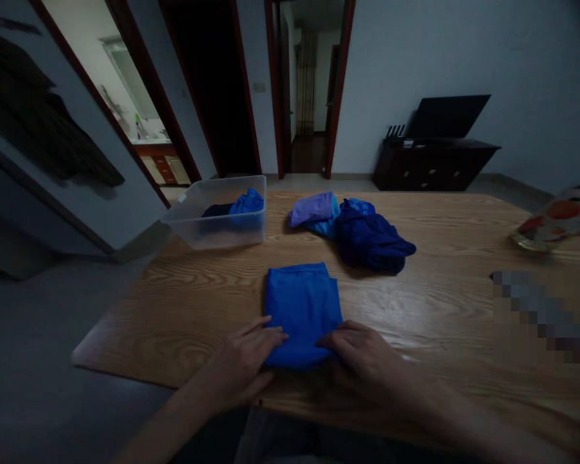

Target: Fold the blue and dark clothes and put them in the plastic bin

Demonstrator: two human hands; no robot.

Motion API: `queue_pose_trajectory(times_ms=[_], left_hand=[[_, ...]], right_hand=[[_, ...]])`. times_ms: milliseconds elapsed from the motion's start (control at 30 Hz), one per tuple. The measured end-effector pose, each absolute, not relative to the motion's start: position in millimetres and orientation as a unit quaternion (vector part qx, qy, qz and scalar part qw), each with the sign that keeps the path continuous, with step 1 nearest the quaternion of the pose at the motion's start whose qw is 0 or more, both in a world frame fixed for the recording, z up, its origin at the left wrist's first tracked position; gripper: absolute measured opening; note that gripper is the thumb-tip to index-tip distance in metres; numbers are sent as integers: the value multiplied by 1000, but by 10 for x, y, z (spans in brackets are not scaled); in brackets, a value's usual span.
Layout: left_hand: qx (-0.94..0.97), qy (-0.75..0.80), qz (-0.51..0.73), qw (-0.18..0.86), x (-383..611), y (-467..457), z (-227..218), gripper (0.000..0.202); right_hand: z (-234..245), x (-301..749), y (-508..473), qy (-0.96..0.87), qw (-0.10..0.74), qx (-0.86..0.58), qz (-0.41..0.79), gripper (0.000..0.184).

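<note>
Both hands (pixel 245 356) (pixel 360 351) touch near corners of blue cloth (pixel 300 303).

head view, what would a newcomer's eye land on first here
Probably the bright blue folded cloth near the front edge of the wooden table, with the left hand and right hand on its near part. Beyond it, slightly right, a dark blue cloth lies bunched beside a purple cloth. A translucent bin stands farther left.
</note>
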State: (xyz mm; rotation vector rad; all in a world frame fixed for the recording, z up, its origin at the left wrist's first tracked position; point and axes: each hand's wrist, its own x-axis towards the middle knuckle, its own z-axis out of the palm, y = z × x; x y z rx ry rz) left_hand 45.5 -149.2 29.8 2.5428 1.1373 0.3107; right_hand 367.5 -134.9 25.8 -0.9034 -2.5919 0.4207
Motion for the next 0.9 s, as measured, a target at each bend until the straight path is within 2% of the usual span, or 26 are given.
queue_pose_trajectory(times_ms=[67,133,300,400,500,600,667,767,900], left_hand=[[846,463,154,217,459,-1546,381,44],[785,519,200,274,504,-1523,455,31],[672,549,330,371,647,-1082,375,43],[663,565,340,353,640,-806,201,47],[695,616,293,226,609,-733,130,55],[763,581,273,75,666,-842,189,42],[807,531,255,27,757,-936,221,42],[843,496,205,29,879,-1003,164,52],[865,473,142,84,854,-952,35,73]], right_hand=[[437,3707,-1326,-878,202,-359,243,13],[616,3734,-1229,-838,226,-383,315,13],[764,3688,-573,-793,275,-383,385,27],[608,3584,-154,-821,281,-373,328,24],[440,3459,-34,-833,288,-395,261,22],[335,3344,-250,-845,293,-401,198,31],[268,3292,-466,-878,267,-377,127,43],[142,3277,-697,-919,197,-339,42,61],[42,3372,-776,-924,157,-348,31,73]])
